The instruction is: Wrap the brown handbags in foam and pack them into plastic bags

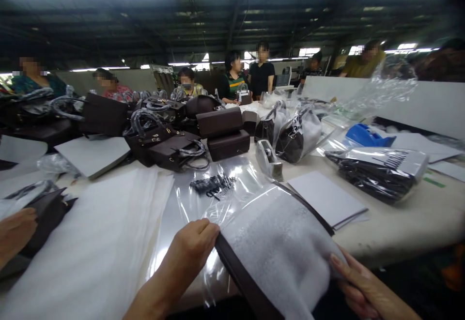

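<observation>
A dark brown bag (pixel 241 274) covered with a white foam sheet (pixel 276 237) is tilted at the table's front edge. My left hand (pixel 194 242) is closed on the bag's left upper corner, beside the clear plastic. On the right side, my right hand (pixel 354 281) grips the foam-covered bag, fingers on the white sheet and thumb partly hidden. Beneath and behind the bag lies clear plastic wrap (pixel 181 213), with black lettering or straps on it.
White sheets (pixel 90 233) are stacked at left, near another person's hand (pixel 16 233). Behind are brown bags (pixel 163 141), a tape dispenser (pixel 269 160), white boards (pixel 327 196), a wrapped bundle (pixel 381 170) and a blue dispenser (pixel 368 135). People stand or sit farther back.
</observation>
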### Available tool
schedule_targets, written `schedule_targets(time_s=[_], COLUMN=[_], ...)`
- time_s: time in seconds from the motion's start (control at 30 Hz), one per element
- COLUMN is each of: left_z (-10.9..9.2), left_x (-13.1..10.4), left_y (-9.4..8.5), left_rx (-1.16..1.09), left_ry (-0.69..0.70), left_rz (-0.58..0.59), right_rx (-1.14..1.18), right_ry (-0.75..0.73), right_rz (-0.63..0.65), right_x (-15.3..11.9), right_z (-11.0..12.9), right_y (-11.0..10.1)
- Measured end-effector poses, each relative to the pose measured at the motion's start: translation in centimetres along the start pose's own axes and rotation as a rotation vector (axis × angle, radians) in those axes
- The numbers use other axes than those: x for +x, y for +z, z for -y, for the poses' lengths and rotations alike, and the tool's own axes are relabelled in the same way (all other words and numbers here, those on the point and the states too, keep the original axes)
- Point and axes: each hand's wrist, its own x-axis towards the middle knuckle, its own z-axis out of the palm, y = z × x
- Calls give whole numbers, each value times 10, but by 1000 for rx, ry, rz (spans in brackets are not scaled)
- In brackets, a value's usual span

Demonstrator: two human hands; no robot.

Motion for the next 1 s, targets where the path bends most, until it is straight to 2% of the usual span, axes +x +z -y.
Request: schedule_targets(time_s=[0.07,0.13,0.23,0.3,0.4,0.5,0.67,0.73,0.8,0.87,0.93,1.0], left_z=[-10,-21,-35,-41,-47,-57,-80,-95,-112,-126,-128,-111], left_x=[1,3,6,6,14,45,133,152,151,134,109,83], left_y=[-1,1,3,1,-7,-7,19,30,39,45,47,46], left_rx=[56,83,34,-59,-141,-13,137,126,89,52,38,84], left_ry=[40,106,169,142,10,-55,23,99,232,353,361,233], left_rz=[-29,-113,-166,-133,-143,-166,37,85,115,114,6,-198], right_rx=[27,-15,-173,-241,-264,-286,-285,-278,-251,-221,-208,-194], right_ry=[27,31,-61,-130,-168,-199,-282,-305,-307,-295,-273,-241], right_rz=[-7,-21,-29,-66,-139,-171,-190,-195,-185,-163,-146,-151], right_x=[-1,-1,-1,-1,-3,-5,-8,-6,-1,6,13,18], right_z=[-4,-10,-22,-30,-34,-34,-32,-31,-29,-27,-27,-27], right_y=[-1,0,6,13,25,35,45,48,51,52,51,49])
